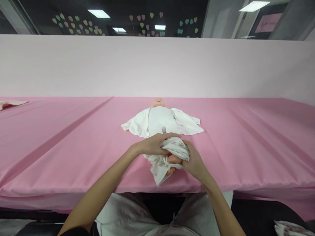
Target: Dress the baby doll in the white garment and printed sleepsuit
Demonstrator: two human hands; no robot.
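Lap: pale trousers (128, 213), at the bottom centre of the frame, nearest the camera.
Doll: the doll (158, 102) lies face up on the pink sheet (81, 147), head at the centre, just above mid-frame.
White top: the white top (161, 119) covers its body, both sleeves spread.
Patterned cloth: the patterned cloth (176, 147) is bunched around the feet (174, 159), just below centre.
Left hand: the left hand (155, 144) is closed on the cloth's upper left side.
Right hand: the right hand (194, 160) grips its right edge, beside one foot.
Care: best, I'd judge, to gather the opening wide, support the heel and ease fabric over the toes without twisting the leg.
Risk: toes could snag in the folds; uneven pulling might drag the doll.
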